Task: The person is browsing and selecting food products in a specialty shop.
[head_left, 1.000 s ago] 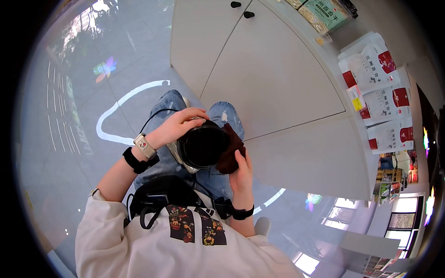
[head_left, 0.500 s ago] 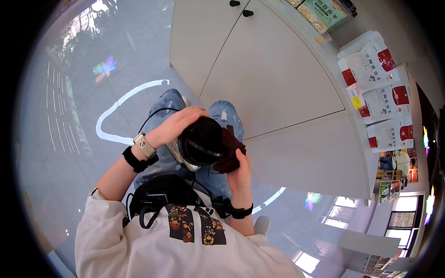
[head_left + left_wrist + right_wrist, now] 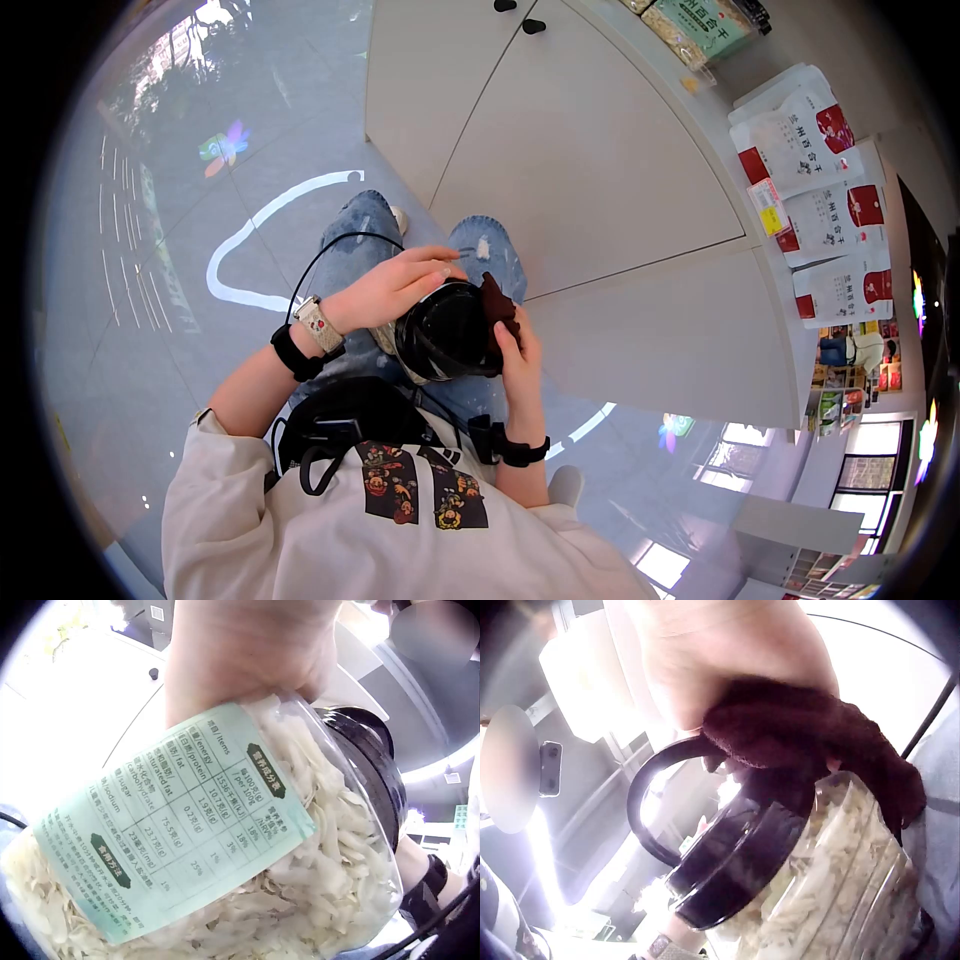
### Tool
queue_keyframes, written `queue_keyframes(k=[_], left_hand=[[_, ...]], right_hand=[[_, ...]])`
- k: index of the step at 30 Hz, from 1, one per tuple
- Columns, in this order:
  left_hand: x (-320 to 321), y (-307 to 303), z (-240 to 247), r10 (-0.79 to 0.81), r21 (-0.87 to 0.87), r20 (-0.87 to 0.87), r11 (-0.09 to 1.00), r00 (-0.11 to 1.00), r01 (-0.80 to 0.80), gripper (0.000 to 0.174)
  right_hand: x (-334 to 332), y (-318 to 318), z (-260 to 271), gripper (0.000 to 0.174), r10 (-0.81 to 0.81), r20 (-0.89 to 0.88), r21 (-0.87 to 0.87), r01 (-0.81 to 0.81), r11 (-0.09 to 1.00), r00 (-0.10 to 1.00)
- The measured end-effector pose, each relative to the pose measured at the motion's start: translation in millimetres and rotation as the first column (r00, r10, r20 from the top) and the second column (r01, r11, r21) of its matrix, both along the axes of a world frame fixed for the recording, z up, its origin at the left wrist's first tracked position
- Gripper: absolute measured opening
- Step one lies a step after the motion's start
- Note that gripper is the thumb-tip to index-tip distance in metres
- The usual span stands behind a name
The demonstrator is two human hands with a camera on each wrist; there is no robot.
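A clear plastic jar (image 3: 337, 862) of pale dried flakes, with a mint-green label (image 3: 187, 825), lies tilted over the person's lap. Its glossy black lid (image 3: 450, 325) faces up toward the head camera, and a black loop handle (image 3: 639, 802) stands out from the lid in the right wrist view. The left hand (image 3: 395, 290) holds the jar from the left and far side, fingers reaching along the lid's edge. At the lid's right side, the right hand (image 3: 520, 362) grips a dark brown cloth (image 3: 498, 303) against the rim. That cloth hides part of the right fingers.
White cabinet doors (image 3: 600, 150) with black knobs stand just ahead of the knees. On the counter at the right lie white and red pouches (image 3: 800, 140) and a green-labelled jar (image 3: 700, 25). A black cable (image 3: 310, 262) loops by the left wrist.
The jar has tipped and shifted slightly right and toward the body, the left hand moving with it. The right hand has moved the cloth along the lid's right edge.
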State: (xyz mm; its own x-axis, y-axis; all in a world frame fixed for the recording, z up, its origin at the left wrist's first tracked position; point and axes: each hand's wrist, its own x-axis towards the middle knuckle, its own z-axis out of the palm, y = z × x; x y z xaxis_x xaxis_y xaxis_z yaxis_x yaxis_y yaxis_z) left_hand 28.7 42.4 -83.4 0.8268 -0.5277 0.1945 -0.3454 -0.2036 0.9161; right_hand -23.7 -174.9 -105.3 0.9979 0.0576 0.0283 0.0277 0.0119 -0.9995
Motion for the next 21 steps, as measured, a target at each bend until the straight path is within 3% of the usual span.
queue_keyframes(k=[4, 7, 10, 14, 17, 21], left_hand=[[-4, -5, 1, -0.049, -0.005, 0.065, 0.999, 0.997, 0.050, 0.039], [-5, -6, -4, -0.054, -0.007, 0.109, 0.998, 0.993, 0.055, 0.043], [-6, -6, -7, -0.039, -0.041, 0.089, 0.998, 0.995, 0.043, 0.044], [-11, -11, -5, 0.002, -0.075, 0.047, 0.997, 0.999, 0.002, 0.043], [-13, -14, -1, -0.010, -0.080, 0.014, 0.997, 1.000, 0.011, 0.042], [-15, -21, 2, 0.021, 0.005, 0.072, 1.000, 0.997, -0.021, 0.040]], right_hand=[[-3, -3, -1, 0.022, 0.062, 0.143, -0.167, -0.037, 0.985, 0.988], [-2, -1, 5, 0.020, 0.214, 0.319, -0.364, -0.089, 0.927, 0.923], [-4, 1, 26, 0.018, 0.348, 0.378, -0.526, -0.110, 0.843, 0.858], [-7, 5, 43, 0.015, 0.488, 0.325, -0.599, -0.223, 0.769, 0.810], [-9, 10, 44, 0.015, 0.477, 0.320, -0.585, -0.225, 0.779, 0.819], [-7, 11, 21, 0.018, 0.224, 0.368, -0.525, 0.003, 0.851, 0.902]])
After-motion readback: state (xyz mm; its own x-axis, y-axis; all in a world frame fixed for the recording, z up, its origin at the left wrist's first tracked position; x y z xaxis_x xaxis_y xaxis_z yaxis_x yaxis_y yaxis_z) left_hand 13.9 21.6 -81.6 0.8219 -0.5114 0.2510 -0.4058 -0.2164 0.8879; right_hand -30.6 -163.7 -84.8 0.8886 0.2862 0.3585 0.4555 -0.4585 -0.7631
